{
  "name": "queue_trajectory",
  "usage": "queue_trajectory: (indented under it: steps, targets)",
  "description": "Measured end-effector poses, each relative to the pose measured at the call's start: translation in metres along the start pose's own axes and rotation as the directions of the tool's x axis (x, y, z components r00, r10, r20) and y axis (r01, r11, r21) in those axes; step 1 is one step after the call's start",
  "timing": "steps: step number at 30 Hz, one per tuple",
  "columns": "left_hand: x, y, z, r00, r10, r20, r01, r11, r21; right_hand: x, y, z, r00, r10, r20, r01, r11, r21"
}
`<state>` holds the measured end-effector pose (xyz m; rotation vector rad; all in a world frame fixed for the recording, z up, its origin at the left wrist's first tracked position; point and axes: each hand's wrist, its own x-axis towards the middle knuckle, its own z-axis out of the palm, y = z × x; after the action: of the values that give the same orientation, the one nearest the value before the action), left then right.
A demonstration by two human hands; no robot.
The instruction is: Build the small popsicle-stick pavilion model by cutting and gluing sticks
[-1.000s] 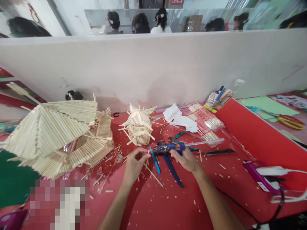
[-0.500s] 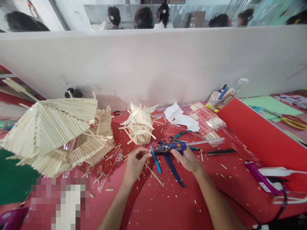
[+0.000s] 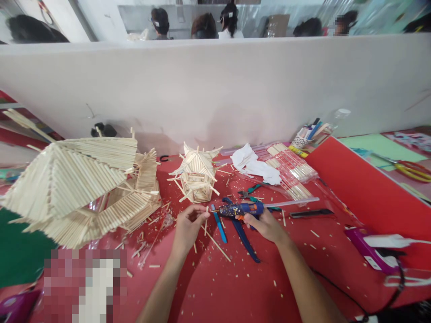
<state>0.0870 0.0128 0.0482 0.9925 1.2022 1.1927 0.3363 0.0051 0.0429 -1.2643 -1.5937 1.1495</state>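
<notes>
My right hand (image 3: 266,224) is wrapped round a blue hot glue gun (image 3: 240,208), with a long clear glue stick (image 3: 296,201) poking out of its back. The nozzle points left at my left hand (image 3: 191,224). Thumb and forefinger of that hand pinch a short piece of wooden stick (image 3: 207,209), close to the nozzle tip. Just beyond my hands stands a small pavilion model (image 3: 197,175) built of wooden sticks. Beneath the glue gun lie a blue pen (image 3: 219,224) and a dark blue plier-like tool (image 3: 245,242), partly covered.
A larger stick-built model (image 3: 74,188) fills the left side. Bundled sticks in plastic (image 3: 292,166), white tissue (image 3: 252,163), green-handled cutters (image 3: 251,192) and a black knife (image 3: 311,213) lie at right. A red board (image 3: 363,184) slants behind. Wood scraps litter the red table (image 3: 229,291).
The glue gun has shifted slightly right, and its nozzle has drawn back a little from my left fingers. My left hand has moved slightly left, with the stick piece still pinched.
</notes>
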Motion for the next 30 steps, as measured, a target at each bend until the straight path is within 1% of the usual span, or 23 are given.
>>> queue_trajectory:
  steps: [4,7,9,12,16,19,23,30]
  targets:
    - [0.002,-0.003,-0.005,0.997,-0.058,-0.054,0.054,0.995,-0.081,-0.003,0.006,0.003,0.999,0.032,-0.02,-0.031,0.997,0.067]
    - [0.003,-0.007,-0.006,0.983,-0.143,-0.114,0.114,0.967,-0.226,-0.004,0.008,0.006,0.999,0.038,-0.023,-0.036,0.998,0.058]
    - [0.004,-0.009,-0.006,0.971,-0.178,-0.158,0.12,0.939,-0.321,-0.003,0.007,0.009,1.0,0.022,-0.012,-0.022,1.0,0.02]
    - [0.005,-0.012,-0.004,0.962,-0.192,-0.193,0.1,0.908,-0.406,-0.001,0.003,0.01,0.999,-0.022,0.027,0.022,0.999,-0.029]
    - [0.004,-0.012,-0.002,0.951,-0.202,-0.233,0.068,0.874,-0.48,0.001,-0.002,0.009,0.997,-0.071,0.016,0.071,0.996,-0.049]
    - [0.003,-0.012,-0.001,0.942,-0.194,-0.273,0.023,0.851,-0.525,0.002,-0.003,0.008,0.993,-0.116,0.018,0.117,0.991,-0.063]
    - [0.002,-0.011,0.0,0.934,-0.181,-0.309,-0.018,0.838,-0.545,0.003,-0.005,0.008,0.982,-0.179,0.054,0.183,0.979,-0.092]
    - [0.002,-0.014,-0.001,0.93,-0.181,-0.319,-0.033,0.825,-0.564,0.003,-0.006,0.012,0.98,-0.181,0.086,0.188,0.979,-0.079]
